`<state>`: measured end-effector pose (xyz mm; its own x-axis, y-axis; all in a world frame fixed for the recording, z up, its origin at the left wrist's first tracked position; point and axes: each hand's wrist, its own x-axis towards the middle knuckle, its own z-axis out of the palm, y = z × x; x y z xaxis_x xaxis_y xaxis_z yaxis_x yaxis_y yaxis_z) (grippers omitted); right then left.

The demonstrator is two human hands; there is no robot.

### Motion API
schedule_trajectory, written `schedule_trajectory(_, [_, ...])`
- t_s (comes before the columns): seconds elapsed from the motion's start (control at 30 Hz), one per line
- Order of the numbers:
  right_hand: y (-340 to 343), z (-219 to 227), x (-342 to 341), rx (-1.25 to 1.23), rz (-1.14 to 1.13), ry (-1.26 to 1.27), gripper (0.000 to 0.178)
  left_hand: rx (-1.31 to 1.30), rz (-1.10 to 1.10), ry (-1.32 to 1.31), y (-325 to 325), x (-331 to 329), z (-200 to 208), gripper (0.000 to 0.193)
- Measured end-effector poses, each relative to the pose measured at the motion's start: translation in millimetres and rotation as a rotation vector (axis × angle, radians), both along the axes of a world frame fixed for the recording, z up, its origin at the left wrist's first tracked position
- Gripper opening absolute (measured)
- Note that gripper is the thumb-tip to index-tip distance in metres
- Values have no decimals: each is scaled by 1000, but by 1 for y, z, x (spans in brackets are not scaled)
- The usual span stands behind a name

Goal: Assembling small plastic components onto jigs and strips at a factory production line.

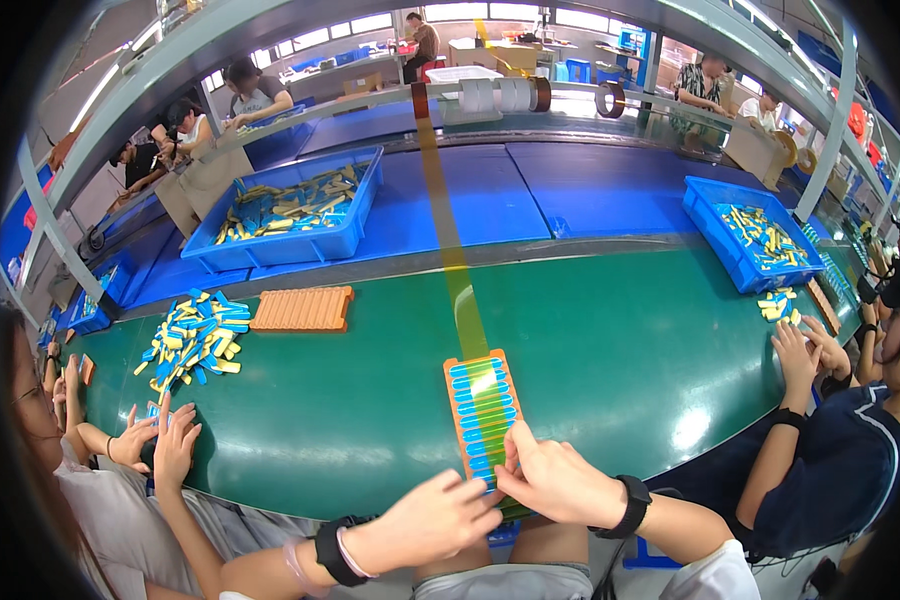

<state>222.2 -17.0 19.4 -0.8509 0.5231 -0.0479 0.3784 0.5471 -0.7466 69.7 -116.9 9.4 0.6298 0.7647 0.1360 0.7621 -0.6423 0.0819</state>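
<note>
In front of me an orange ribbed tray (452,400) lies on the green table, holding a row of small blue pieces (462,420) in its grooves. A strip of amber see-through tape (460,290) runs down from the far rail and lies lengthwise over the pieces. At the tray's near right corner my right hand (560,478) is closed, thumb and fingers pinched at the tape's edge. My left hand (435,518) is beside the near end, its fingers curled inward. What its fingertips hold, if anything, is hidden.
A second orange tray (302,309) lies beside a heap of blue-and-yellow pieces (192,335) at left. Blue bins (300,245) (745,265) of such pieces stand beyond. Tape rolls (610,100) hang on the far rail. Co-workers' hands (175,440) (800,355) are on both sides.
</note>
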Motion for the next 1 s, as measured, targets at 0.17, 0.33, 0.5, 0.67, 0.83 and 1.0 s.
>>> schedule_trajectory(0.17, [-3,-5,2,60,13,26,28,-28,549,-756,76,-39,10,27])
schedule_trajectory(0.33, [-3,-6,1,14,17,63,24,-567,912,-1591,149,-63,3,58])
schedule_trajectory(0.5, [-2,-2,-4,17,9,27,24,-700,684,-1652,167,-74,-24,29])
schedule_trajectory(0.67, [9,2,-11,14,52,-6,29,-564,689,-1527,167,-68,-30,25])
schedule_trajectory(0.83, [31,-3,-30,71,40,3,38,-518,685,-1499,167,-63,-35,25])
schedule_trajectory(1.0, [60,-1,-63,141,-84,-40,32,-491,727,-1477,159,-64,-34,24])
